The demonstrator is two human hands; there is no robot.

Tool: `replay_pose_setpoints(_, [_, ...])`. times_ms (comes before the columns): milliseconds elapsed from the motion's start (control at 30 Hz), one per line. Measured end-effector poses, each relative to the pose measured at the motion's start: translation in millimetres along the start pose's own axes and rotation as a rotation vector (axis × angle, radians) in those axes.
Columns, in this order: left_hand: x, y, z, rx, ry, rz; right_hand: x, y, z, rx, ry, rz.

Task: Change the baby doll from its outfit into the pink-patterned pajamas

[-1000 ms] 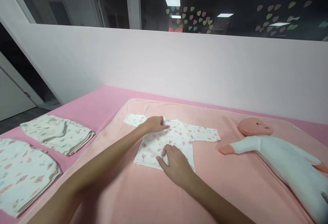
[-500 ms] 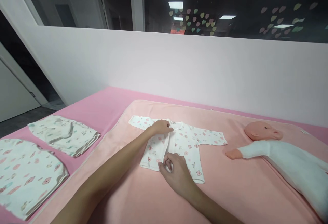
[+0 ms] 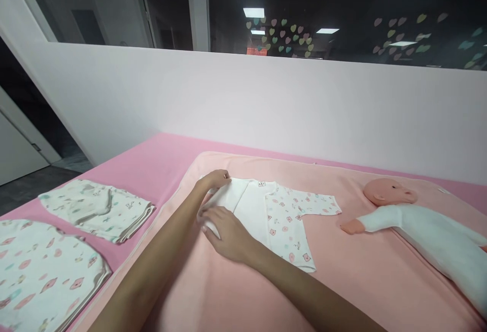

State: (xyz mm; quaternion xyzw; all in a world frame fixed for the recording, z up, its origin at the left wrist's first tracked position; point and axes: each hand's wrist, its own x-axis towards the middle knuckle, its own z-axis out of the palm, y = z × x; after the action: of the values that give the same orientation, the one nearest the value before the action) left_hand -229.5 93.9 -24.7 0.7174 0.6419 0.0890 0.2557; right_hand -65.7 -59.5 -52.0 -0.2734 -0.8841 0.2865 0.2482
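Observation:
A small white baby shirt (image 3: 279,212) with pink prints lies on a peach blanket (image 3: 342,276). Its left front panel is turned open to the left, showing the plain white inside. My left hand (image 3: 213,179) pinches that panel's upper edge near the collar. My right hand (image 3: 224,226) grips its lower edge, fingers curled on the cloth. A baby doll (image 3: 414,228) in a pale blue suit lies on its back to the right of the shirt.
Two folded printed cloths (image 3: 97,209) (image 3: 41,271) lie on the pink mattress (image 3: 152,157) at the left. A white partition wall (image 3: 266,104) with dark glass above runs along the far side. A doorway and floor show far left.
Both hands have taken the shirt's left front panel and swung it open to the left, so the plain inside now shows. The view shifted slightly.

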Motion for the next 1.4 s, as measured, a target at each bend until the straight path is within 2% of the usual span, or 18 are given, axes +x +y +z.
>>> replay_pose_setpoints(100, [3, 0, 6.3, 0.023, 0.063, 0.002, -20, -8, -2, -0.066, -0.174, -0.047])
replay_pose_setpoints(200, [5, 10, 10.2, 0.07, 0.16, 0.01, -45, -29, -18, -0.023, -0.237, -0.025])
replay_pose_setpoints(267, [4, 23, 14.4, 0.084, 0.225, 0.055, -66, -40, -32, -0.046, -0.184, 0.009])
replay_pose_setpoints(333, [0, 39, 23.7, 0.072, 0.251, 0.141, -92, -40, -45, -0.158, -0.06, 0.099])
replay_pose_setpoints(467, [-11, 79, 60.0, 0.015, 0.152, 0.301, -140, -11, -58, -0.476, 0.147, 0.308])
replay_pose_setpoints(533, [-13, 98, 78.8, 0.007, 0.116, 0.303, -152, 5, -60, -0.549, 0.155, 0.353])
replay_pose_setpoints(600, [-10, 114, 91.1, 0.017, 0.104, 0.253, -155, 15, -61, -0.534, 0.103, 0.362])
replay_pose_setpoints(700, [1, 131, 95.7, 0.02, 0.063, 0.154, -154, 18, -73, -0.468, 0.031, 0.364])
replay_pose_setpoints(767, [8, 141, 95.3, -0.011, 0.046, 0.118, -160, 17, -90, -0.382, 0.059, 0.406])
replay_pose_setpoints(867, [12, 159, 101.7, -0.101, 0.111, 0.152, -188, 23, -127, -0.194, 0.24, 0.526])
replay_pose_setpoints(967, [7, 172, 121.9, -0.16, 0.217, 0.273, -234, 40, -162, -0.261, 0.427, 0.673])
replay_pose_setpoints(1033, [-1, 175, 139.3, -0.141, 0.26, 0.363, -263, 52, -172, -0.409, 0.481, 0.723])
replay_pose_setpoints(1100, [-11, 173, 155.2, -0.088, 0.275, 0.44, -281, 58, -167, -0.508, 0.486, 0.656])
replay_pose_setpoints(1167, [-18, 168, 165.6, -0.027, 0.277, 0.495, -286, 52, -152, -0.517, 0.396, 0.516])
replay_pose_setpoints(1267, [-23, 166, 169.1, 0.052, 0.3, 0.521, -278, 28, -131, -0.421, 0.072, 0.352])
replay_pose_setpoints(1333, [-24, 170, 166.3, 0.095, 0.331, 0.518, -273, 12, -127, -0.362, -0.094, 0.308])
replay_pose_setpoints(1400, [-25, 180, 163.7, 0.125, 0.366, 0.513, -277, 5, -135, -0.356, -0.161, 0.274])
